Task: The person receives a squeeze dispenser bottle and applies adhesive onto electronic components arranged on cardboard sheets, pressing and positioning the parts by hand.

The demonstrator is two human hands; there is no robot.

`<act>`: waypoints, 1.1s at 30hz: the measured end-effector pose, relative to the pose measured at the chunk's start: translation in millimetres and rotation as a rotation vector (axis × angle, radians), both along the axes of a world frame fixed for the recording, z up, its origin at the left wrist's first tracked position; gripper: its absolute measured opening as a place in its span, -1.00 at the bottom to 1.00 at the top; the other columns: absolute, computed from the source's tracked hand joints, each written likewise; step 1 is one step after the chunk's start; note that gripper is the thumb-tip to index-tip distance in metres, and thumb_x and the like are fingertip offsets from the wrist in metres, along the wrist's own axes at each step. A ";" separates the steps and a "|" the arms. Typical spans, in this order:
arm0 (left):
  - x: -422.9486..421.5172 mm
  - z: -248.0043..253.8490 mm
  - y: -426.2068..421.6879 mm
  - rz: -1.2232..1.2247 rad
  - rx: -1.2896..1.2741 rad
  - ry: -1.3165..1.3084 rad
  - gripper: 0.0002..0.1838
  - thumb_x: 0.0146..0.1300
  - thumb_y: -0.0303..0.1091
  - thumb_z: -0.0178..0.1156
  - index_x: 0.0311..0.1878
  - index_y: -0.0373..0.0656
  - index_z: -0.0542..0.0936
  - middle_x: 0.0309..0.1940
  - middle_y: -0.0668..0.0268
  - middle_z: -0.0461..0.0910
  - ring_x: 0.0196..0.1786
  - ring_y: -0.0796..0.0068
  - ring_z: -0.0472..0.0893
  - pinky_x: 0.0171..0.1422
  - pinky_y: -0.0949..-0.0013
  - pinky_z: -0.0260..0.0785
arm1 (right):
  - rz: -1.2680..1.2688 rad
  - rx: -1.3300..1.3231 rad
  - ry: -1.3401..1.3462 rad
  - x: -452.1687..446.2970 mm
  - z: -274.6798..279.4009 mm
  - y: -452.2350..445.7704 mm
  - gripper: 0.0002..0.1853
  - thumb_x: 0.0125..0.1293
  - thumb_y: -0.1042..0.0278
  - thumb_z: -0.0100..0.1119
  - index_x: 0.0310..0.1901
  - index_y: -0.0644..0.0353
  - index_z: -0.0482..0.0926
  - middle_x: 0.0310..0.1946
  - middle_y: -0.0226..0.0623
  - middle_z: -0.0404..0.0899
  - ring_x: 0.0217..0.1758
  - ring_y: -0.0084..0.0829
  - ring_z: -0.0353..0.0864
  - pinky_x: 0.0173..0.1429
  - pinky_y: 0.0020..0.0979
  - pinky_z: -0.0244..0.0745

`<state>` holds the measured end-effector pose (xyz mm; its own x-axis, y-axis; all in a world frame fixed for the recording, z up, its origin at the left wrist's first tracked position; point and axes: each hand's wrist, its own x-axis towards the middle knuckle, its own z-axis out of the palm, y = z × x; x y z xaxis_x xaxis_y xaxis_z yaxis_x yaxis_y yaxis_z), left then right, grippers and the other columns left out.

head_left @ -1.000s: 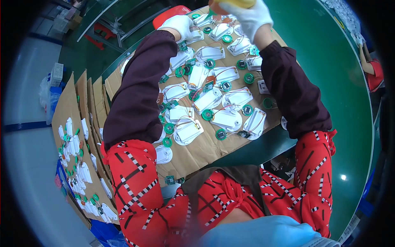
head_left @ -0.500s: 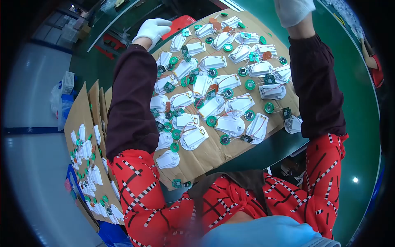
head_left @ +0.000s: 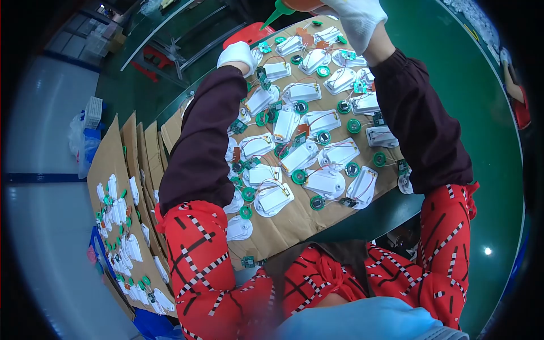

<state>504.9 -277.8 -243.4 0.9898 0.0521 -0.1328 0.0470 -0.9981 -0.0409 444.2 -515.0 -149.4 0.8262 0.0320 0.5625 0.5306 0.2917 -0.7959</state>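
Note:
At the top of the view my right hand (head_left: 358,22), in a white glove, is closed round an orange-brown squeeze bottle (head_left: 303,4) with a green tapered nozzle (head_left: 276,13). The nozzle points down and left over the far edge of the cardboard sheet (head_left: 294,231). My left hand (head_left: 237,55), also gloved, is at the sheet's far left, beside a white plastic housing (head_left: 256,57); its fingers are mostly hidden, so its grip cannot be made out. Many white housings (head_left: 273,198) lie on the sheet, wired to green round parts (head_left: 323,137) and small green circuit boards (head_left: 248,261).
On the left, more cardboard sheets (head_left: 148,226) lean upright, the nearest bearing similar housings. A red stool (head_left: 247,35) stands beyond the table's far edge. A white basket (head_left: 93,112) is at the left. Another person's arm (head_left: 513,88) shows at the far right.
My right hand has come left from the upper right, and the bottle is now visible in it. My left hand has moved right and slightly down. The cardboard sheet has shifted slightly right.

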 end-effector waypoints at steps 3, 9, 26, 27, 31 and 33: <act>1.4 0.9 4.4 0.028 -0.033 -0.006 -0.49 0.07 0.08 0.28 -0.11 -0.18 0.67 -0.09 0.04 0.63 -0.02 0.11 0.62 0.07 0.22 0.46 | 0.008 -0.049 0.009 14.3 -13.3 0.7 -0.37 0.10 0.29 0.42 0.21 0.22 0.41 -0.04 -0.32 0.57 -0.05 -0.53 0.57 -0.09 -0.49 0.54; -10.4 5.7 23.2 0.031 -0.203 -0.148 -0.64 -0.01 -0.09 0.33 -0.19 -0.09 0.72 -0.17 0.11 0.66 -0.07 0.20 0.64 0.07 0.32 0.46 | 0.007 -0.092 0.022 17.9 -39.2 18.6 -0.39 0.07 0.33 0.43 0.17 0.22 0.43 -0.03 -0.32 0.58 -0.01 -0.50 0.55 0.08 -0.42 0.47; -26.7 30.0 28.0 -0.257 -0.099 -0.040 -0.72 0.02 -0.24 0.32 -0.17 -0.11 0.69 -0.24 0.12 0.66 -0.13 0.17 0.64 0.05 0.27 0.45 | -0.012 -0.145 0.202 54.0 -94.6 78.2 -0.38 0.01 0.30 0.46 0.13 0.22 0.43 -0.01 -0.26 0.59 0.05 -0.40 0.56 0.18 -0.36 0.45; -26.6 30.8 29.0 -0.256 -0.099 -0.039 -0.72 0.02 -0.24 0.32 -0.17 -0.11 0.69 -0.24 0.12 0.66 -0.13 0.17 0.64 0.05 0.27 0.45 | -0.011 -0.145 0.203 54.2 -95.4 77.5 -0.38 0.01 0.30 0.46 0.13 0.22 0.43 -0.01 -0.26 0.59 0.05 -0.40 0.56 0.18 -0.36 0.45; -27.6 34.9 32.1 -0.238 -0.174 0.039 -0.76 0.02 -0.30 0.29 -0.20 -0.10 0.69 -0.26 0.14 0.67 -0.16 0.19 0.64 0.03 0.30 0.45 | 0.080 -0.077 0.192 54.7 -92.2 65.1 -0.43 0.02 0.35 0.44 0.10 0.22 0.47 -0.04 -0.27 0.61 0.00 -0.43 0.58 0.14 -0.38 0.47; -26.6 34.5 33.0 -0.217 -0.179 0.045 -0.77 0.01 -0.33 0.29 -0.22 -0.09 0.69 -0.27 0.15 0.67 -0.16 0.20 0.64 0.03 0.31 0.44 | 0.084 -0.037 0.193 50.1 -87.8 58.9 -0.47 0.04 0.40 0.42 0.09 0.23 0.49 -0.08 -0.30 0.62 -0.06 -0.45 0.59 0.07 -0.41 0.49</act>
